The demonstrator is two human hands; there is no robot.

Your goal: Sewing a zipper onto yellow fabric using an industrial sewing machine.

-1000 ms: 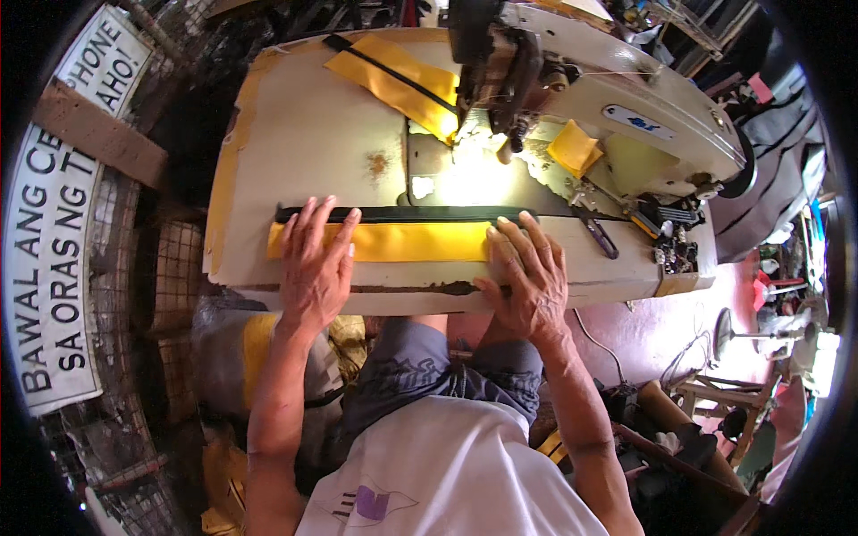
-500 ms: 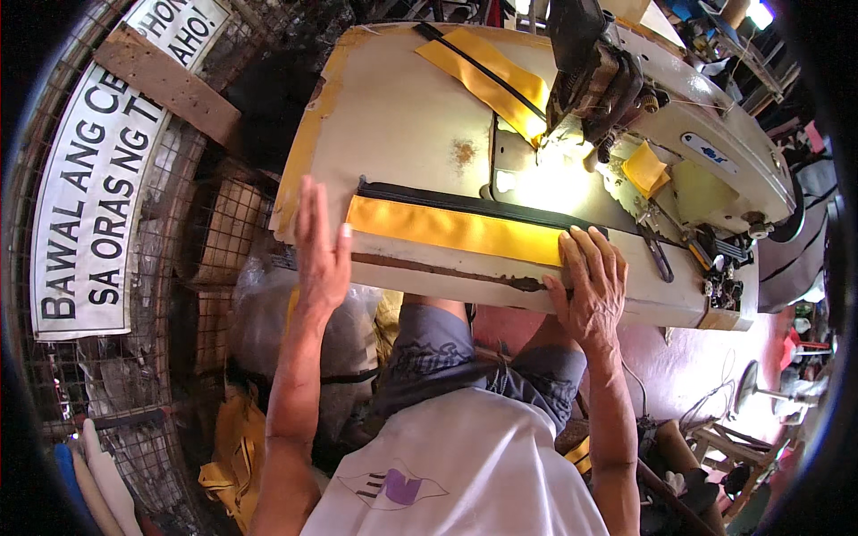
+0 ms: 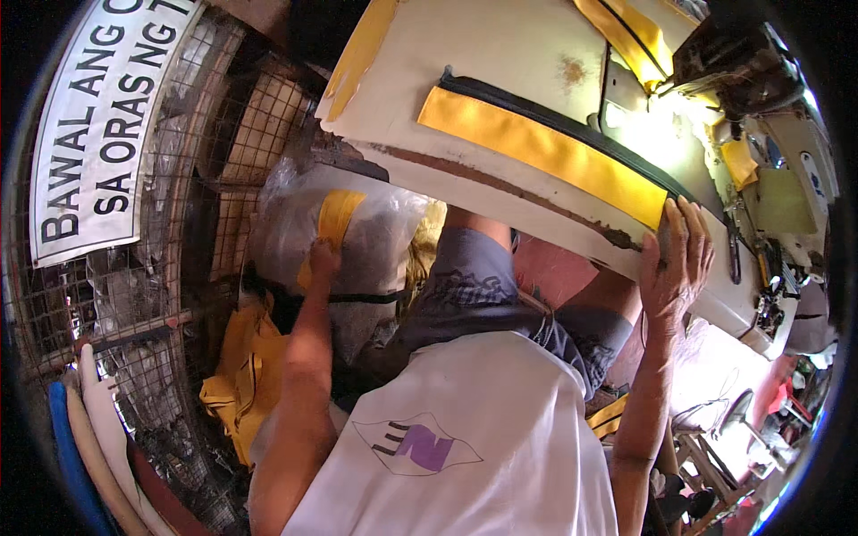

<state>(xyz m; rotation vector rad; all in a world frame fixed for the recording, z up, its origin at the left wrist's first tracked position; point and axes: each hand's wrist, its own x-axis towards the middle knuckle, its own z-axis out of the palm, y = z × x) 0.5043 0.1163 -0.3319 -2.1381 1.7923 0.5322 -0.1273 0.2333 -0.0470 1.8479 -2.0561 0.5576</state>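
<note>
Below the table's left front corner, my left hand is closed on a short yellow fabric strip, which stands up out of it in front of a clear plastic bag. My right hand lies with fingers stretched out over the right end of a long yellow strip, its thumb by the table's front edge. A black zipper runs along this strip's far side. The strip lies flat on the pale sewing table. Another yellow piece with a black zipper reaches toward the lit needle area of the sewing machine.
A small yellow scrap lies by the machine, with scissors near the right edge. The plastic bag and yellow fabric sit low on the left. Beyond them stands a wire mesh wall with a white sign.
My left hand has dropped from beside the table's left edge to below it and now grips a yellow strip. My right hand stays on the long strip's end. The view has swung left and down.
</note>
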